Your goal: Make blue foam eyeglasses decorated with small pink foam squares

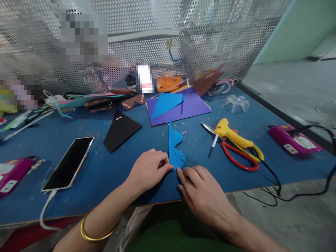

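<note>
A blue paper cut-out [177,158] with a scalloped right edge and a narrow folded strip along its left side lies on the blue table in front of me. My left hand [150,168] has curled fingers, its thumb and index finger pinching the cut-out's near left corner. At the near right end of the same piece, my right hand [203,190] holds the edge with bent fingers, the index fingertip on the paper. Small paper scraps lie just beyond the piece. A gold bangle circles my left wrist.
Red-handled scissors [240,164] lie under a yellow glue gun [231,134] at right. Purple sheets [195,105], a black paper piece [122,131] and brown mask-shaped paper [133,102] lie farther back. A charging phone [69,162] is at left, a magenta power strip [294,140] at right.
</note>
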Motion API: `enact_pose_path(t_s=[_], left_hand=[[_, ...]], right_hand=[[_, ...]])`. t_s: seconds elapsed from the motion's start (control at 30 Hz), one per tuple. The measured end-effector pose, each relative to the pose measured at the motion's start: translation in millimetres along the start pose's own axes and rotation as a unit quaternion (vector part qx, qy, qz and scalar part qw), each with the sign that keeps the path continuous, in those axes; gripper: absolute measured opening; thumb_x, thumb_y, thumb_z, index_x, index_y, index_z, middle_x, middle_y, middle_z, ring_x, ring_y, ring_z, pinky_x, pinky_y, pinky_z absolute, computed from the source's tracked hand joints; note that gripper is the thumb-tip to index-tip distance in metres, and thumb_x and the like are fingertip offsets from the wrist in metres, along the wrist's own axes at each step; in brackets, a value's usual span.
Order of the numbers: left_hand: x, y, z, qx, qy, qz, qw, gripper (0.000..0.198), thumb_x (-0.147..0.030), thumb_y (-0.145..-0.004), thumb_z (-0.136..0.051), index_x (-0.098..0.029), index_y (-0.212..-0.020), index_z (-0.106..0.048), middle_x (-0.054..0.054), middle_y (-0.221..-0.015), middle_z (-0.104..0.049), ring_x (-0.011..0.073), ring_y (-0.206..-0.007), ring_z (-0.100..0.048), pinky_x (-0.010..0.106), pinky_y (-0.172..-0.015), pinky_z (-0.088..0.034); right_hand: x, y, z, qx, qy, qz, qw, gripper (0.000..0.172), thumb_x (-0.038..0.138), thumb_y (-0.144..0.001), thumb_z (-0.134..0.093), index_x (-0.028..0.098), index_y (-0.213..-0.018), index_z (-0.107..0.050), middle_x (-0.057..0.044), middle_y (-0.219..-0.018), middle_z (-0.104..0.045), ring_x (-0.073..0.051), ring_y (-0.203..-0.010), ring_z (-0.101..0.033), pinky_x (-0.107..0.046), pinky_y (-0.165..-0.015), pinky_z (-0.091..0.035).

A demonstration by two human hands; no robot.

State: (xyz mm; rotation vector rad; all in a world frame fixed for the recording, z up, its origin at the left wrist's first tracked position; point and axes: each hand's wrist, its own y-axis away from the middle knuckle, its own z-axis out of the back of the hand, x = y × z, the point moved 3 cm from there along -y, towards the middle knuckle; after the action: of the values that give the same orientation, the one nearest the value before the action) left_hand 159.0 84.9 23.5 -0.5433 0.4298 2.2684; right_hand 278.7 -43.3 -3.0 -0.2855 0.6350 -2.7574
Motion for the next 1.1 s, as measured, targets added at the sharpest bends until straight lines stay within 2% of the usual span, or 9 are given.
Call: enact_pose_path(t_s=[0.17,0.37,0.47,0.57,0.67,0.77,0.9,1.03,1.1], left_hand=[[1,0,0.1,-0.015,0.03,0.014,0.999,0.032,-0.041,-0.085,-0.063,-0.021,-0.062,-0.054,-0.002,-0.063,-0.057,0.0182,-0.072,-0.047,0.031,-0.065,-0.028],[4,3,-2.7,-0.071,0.101,0.062,0.99,0.023,-0.042,-0.074,-0.073,-0.023,-0.072,-0.061,-0.005,-0.063,-0.054,0.0158,-0.065,-0.048,0.028,-0.06,-0.03],[2,6,-3.3,-0.093,0.15,0.053,0.983,0.023,-0.038,-0.072,-0.073,-0.022,-0.066,-0.058,-0.005,-0.066,-0.055,0.0147,-0.066,-0.049,0.028,-0.063,-0.033],[-1,9,2.7,-0.116,0.209,0.045,0.97,0.026,-0.038,-0.073,-0.072,-0.021,-0.061,-0.057,-0.003,-0.073,-0.061,0.016,-0.073,-0.052,0.029,-0.07,-0.037],[1,15,14.9,-0.148,0.284,0.066,0.945,0.024,-0.041,-0.074,-0.073,-0.02,-0.066,-0.063,-0.002,-0.073,-0.063,0.0155,-0.072,-0.053,0.029,-0.07,-0.038],[7,20,29.7,-0.194,0.383,0.086,0.899,0.025,-0.042,-0.073,-0.075,-0.019,-0.074,-0.067,-0.002,-0.072,-0.062,0.0134,-0.071,-0.052,0.027,-0.069,-0.04],[19,27,48.5,-0.238,0.53,0.102,0.807,0.03,-0.045,-0.07,-0.077,-0.019,-0.076,-0.065,-0.004,-0.07,-0.059,0.0088,-0.067,-0.052,0.021,-0.065,-0.042],[28,35,61.4,-0.254,0.645,0.135,0.708,0.028,-0.039,-0.071,-0.08,-0.018,-0.079,-0.063,-0.003,-0.074,-0.064,0.0089,-0.069,-0.061,0.02,-0.061,-0.048],[31,40,63.2,-0.26,0.687,0.153,0.661,0.022,-0.033,-0.076,-0.078,-0.018,-0.082,-0.064,-0.002,-0.076,-0.067,0.0097,-0.071,-0.065,0.02,-0.062,-0.051]], right_hand=[[0,-5,-1,-0.009,0.0,0.022,1.0,0.026,0.015,-0.094,-0.049,0.004,-0.11,-0.066,-0.011,-0.087,-0.06,-0.024,-0.079,-0.047,-0.041,-0.073,-0.044],[-5,-2,4,-0.033,-0.036,-0.008,0.999,0.03,0.016,-0.094,-0.048,0.004,-0.116,-0.064,-0.012,-0.091,-0.062,-0.024,-0.081,-0.049,-0.04,-0.07,-0.046],[-6,1,7,-0.06,-0.068,-0.028,0.996,0.031,0.016,-0.094,-0.047,0.006,-0.12,-0.063,-0.013,-0.097,-0.062,-0.023,-0.086,-0.053,-0.04,-0.075,-0.049],[-10,5,15,-0.105,-0.114,-0.066,0.986,0.033,0.013,-0.094,-0.046,0.009,-0.123,-0.061,-0.012,-0.101,-0.06,-0.021,-0.093,-0.056,-0.037,-0.079,-0.051],[-20,5,26,-0.161,-0.166,-0.137,0.963,0.033,0.013,-0.094,-0.05,0.017,-0.125,-0.062,-0.009,-0.103,-0.059,-0.018,-0.094,-0.058,-0.034,-0.08,-0.051],[-31,-4,37,-0.205,-0.196,-0.183,0.941,0.032,0.017,-0.094,-0.054,0.024,-0.124,-0.063,-0.005,-0.101,-0.06,-0.016,-0.092,-0.06,-0.032,-0.08,-0.051],[-41,-27,45,-0.242,-0.233,-0.18,0.925,0.027,0.022,-0.094,-0.057,0.025,-0.119,-0.066,-0.003,-0.099,-0.062,-0.015,-0.092,-0.062,-0.03,-0.083,-0.05],[-45,-43,39,-0.235,-0.278,-0.184,0.913,0.025,0.028,-0.093,-0.058,0.027,-0.115,-0.069,-0.002,-0.1,-0.064,-0.016,-0.092,-0.062,-0.031,-0.083,-0.049],[-46,-45,31,-0.215,-0.333,-0.213,0.893,0.024,0.032,-0.09,-0.061,0.029,-0.112,-0.071,-0.002,-0.101,-0.065,-0.017,-0.094,-0.062,-0.032,-0.085,-0.048]])
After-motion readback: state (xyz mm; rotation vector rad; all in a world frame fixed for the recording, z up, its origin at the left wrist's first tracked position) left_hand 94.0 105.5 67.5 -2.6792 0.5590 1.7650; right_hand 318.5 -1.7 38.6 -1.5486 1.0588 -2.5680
